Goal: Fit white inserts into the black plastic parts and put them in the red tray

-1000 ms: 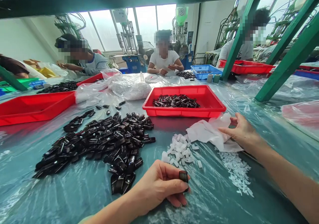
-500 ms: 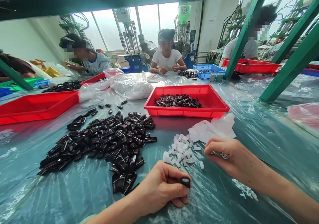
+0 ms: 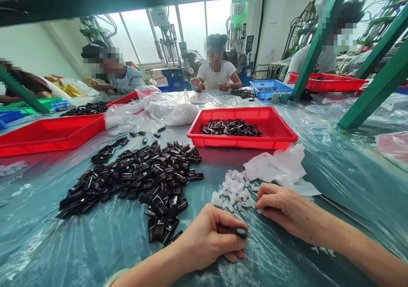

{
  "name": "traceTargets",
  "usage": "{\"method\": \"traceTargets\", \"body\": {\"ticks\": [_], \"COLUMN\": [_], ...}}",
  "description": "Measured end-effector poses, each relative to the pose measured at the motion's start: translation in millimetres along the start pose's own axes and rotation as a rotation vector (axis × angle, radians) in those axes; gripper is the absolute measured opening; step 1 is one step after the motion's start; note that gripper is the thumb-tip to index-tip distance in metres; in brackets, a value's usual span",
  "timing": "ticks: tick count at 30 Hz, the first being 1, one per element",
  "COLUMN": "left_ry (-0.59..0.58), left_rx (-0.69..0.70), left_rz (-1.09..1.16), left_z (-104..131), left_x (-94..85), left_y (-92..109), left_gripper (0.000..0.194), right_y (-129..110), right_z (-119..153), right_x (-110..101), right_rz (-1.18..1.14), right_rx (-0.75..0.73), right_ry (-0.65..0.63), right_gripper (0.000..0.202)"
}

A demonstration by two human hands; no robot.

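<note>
Here, my left hand (image 3: 219,237) pinches a small, glossy black plastic piece (image 3: 241,232) before the heap of white rectangular chips (image 3: 234,190); probably light, stiff, slippery, best held by its edges. Beside that heap, my right hand (image 3: 293,212) curls, its hold unclear.

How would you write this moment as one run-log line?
left hand: holds black part; right hand: beside white pieces, grip unclear; black pile: left of white pieces; centre red tray: holds black parts
</note>
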State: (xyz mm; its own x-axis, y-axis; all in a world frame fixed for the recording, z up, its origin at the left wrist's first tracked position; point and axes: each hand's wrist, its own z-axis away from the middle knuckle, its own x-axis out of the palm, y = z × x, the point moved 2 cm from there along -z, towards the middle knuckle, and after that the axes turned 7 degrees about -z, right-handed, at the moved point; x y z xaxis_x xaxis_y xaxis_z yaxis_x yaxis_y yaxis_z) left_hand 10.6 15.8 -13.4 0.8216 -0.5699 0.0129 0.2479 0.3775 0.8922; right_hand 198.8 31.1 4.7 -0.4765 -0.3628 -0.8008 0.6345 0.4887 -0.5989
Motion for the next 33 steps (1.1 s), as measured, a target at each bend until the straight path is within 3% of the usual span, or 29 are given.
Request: {"method": "traceTargets", "body": {"ticks": [5, 9, 15, 22, 33], "left_ry": [-0.010, -0.002, -0.003, -0.065, -0.036], "left_rx": [0.007, 0.026, 0.067, 0.144, 0.118], "left_rz": [-0.025, -0.029, -0.056, -0.144, -0.145], "left_z": [0.3, -0.8, 0.3, 1.6, 3.0], "left_x": [0.0, 0.8, 2.9, 2.6, 3.4], "left_y": [0.3, -2.1, -0.4, 1.6, 3.1], "left_gripper": [0.022, 0.020, 0.017, 0.018, 0.018], "right_y": [-1.3, -13.3, -32.8, -36.2, -35.1], "right_z": [1.3, 2.8, 2.6, 1.7, 2.4], "right_x": [1.0, 0.8, 10.2, 23.2, 24.7], "right_rz": [-0.033, -0.253, -0.518, -0.401, -0.279], "right_rx": [0.044, 0.060, -0.114, -0.265, -0.332], "right_ry": [0.086, 0.186, 0.311, 0.295, 0.267], "right_gripper": [0.013, 0.009, 0.009, 0.018, 0.021]}}
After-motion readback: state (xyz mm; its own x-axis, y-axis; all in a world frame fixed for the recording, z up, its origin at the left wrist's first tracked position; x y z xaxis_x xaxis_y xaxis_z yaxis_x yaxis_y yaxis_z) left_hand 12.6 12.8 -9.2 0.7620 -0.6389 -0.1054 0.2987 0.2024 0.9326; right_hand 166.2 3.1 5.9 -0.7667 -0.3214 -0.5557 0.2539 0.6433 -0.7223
